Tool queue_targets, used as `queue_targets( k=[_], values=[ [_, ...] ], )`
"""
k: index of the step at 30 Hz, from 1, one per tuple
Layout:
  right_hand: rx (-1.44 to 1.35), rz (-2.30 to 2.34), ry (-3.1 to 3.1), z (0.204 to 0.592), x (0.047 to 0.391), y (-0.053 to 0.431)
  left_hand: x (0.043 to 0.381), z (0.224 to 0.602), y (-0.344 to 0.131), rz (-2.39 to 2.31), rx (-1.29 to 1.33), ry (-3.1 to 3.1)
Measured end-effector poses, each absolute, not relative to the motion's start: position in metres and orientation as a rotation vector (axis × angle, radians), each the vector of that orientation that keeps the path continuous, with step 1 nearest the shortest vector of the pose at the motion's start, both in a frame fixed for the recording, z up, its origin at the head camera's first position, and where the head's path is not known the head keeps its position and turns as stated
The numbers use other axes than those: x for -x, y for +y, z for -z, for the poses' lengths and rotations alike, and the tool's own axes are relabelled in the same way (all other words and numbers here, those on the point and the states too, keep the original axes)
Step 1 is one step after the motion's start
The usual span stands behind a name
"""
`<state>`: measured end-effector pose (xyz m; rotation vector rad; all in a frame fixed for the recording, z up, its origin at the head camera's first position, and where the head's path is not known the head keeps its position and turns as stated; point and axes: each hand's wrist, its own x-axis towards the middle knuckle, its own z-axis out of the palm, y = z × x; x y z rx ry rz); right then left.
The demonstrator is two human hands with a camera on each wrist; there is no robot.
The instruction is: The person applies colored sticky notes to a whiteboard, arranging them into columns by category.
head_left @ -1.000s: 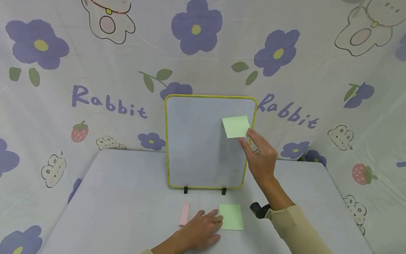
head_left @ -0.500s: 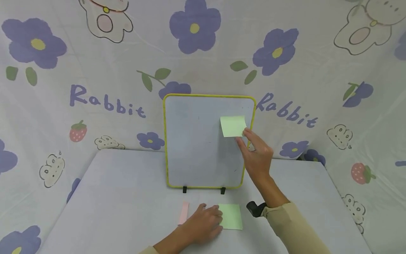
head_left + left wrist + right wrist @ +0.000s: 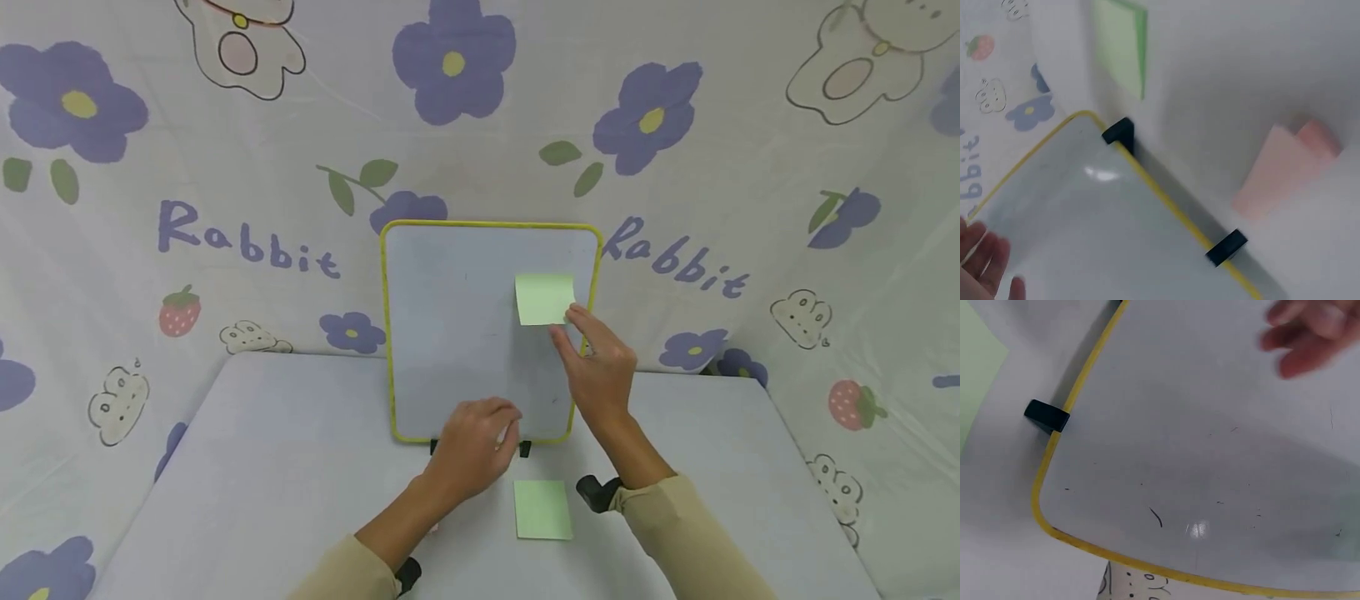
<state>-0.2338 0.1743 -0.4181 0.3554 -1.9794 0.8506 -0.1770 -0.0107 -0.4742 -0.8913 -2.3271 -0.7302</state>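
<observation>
A light green sticky note [image 3: 545, 298] overlaps the upper right of the whiteboard [image 3: 442, 333] in the head view. My right hand [image 3: 600, 367] pinches its lower right corner between thumb and fingers. My left hand [image 3: 474, 446] is raised over the board's lower edge, fingers loosely bent, with nothing visible in them. A second green sticky note or pad [image 3: 543, 510] lies flat on the table in front of the board. In the left wrist view a folded pink paper strip [image 3: 1285, 169] rests on the table; my left forearm hides most of it in the head view.
The yellow-framed whiteboard stands on two black feet [image 3: 1225, 247] on a white table [image 3: 292, 467]. Behind it hangs a cloth [image 3: 300, 150] printed with flowers and rabbits. Black wrist mounts [image 3: 597, 493] show at both sleeves.
My left hand has lifted from beside the green note on the table, up in front of the board. My right hand keeps its pinch, and the note now hangs straighter.
</observation>
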Motion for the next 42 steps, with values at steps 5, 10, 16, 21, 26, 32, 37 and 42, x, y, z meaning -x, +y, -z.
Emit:
queue_targets(
  k=[5,10,16,21,26,32,37,42],
  values=[
    [-0.349,-0.857,-1.99,0.419,0.235,0.171,0.196,0.452,-0.013,0.838,0.666,-2.232],
    [-0.328,-0.854,-2.011,0.42,0.236,0.17,0.22,0.427,-0.017,0.729,0.693,-2.226],
    [-0.326,-0.831,-2.03,0.422,0.237,0.172,0.241,0.402,-0.018,0.362,0.807,-2.298],
    [-0.341,-0.824,-2.03,0.423,0.237,0.173,0.249,0.39,-0.014,0.14,0.856,-2.343],
    [-0.357,-0.826,-2.043,0.424,0.237,0.174,0.252,0.385,-0.008,0.044,0.856,-2.4],
    [-0.399,-0.815,-2.052,0.425,0.237,0.177,0.258,0.384,-0.006,-0.116,0.824,-2.358],
    [-0.454,-0.747,-2.082,0.429,0.238,0.183,0.262,0.387,-0.008,-0.249,0.77,-2.33],
    [-0.572,-0.388,-2.171,0.426,0.243,0.191,0.263,0.389,-0.008,-0.254,0.775,-2.331]
  ],
)
